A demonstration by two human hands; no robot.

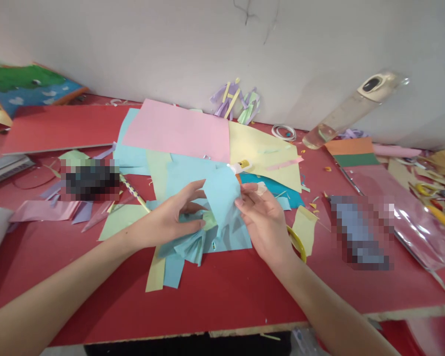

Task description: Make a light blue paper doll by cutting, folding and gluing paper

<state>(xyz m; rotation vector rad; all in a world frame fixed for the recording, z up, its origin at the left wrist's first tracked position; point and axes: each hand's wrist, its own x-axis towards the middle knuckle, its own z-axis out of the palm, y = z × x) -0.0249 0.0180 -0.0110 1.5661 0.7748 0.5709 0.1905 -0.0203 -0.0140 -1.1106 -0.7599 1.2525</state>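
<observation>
My right hand (265, 217) pinches the right edge of a light blue paper piece (222, 195), wide at the top and narrowing to a point below. My left hand (178, 215) is curled to the left of it, its thumb against a pleated light blue paper (193, 247) with a pale green part (209, 220). Some of the left fingertips are hidden behind the blue piece. Under both hands lie light blue paper sheets (185, 175). A white glue stick with a yellow label (241, 165) rests just beyond the blue piece.
Pink paper (178, 126) and yellow paper (263, 148) cover the back of the red table (222, 296). A clear bottle (352, 111) stands by the wall. A yellow tape roll (298, 244) sits beside my right wrist. To the left lies a patterned pencil (133, 193).
</observation>
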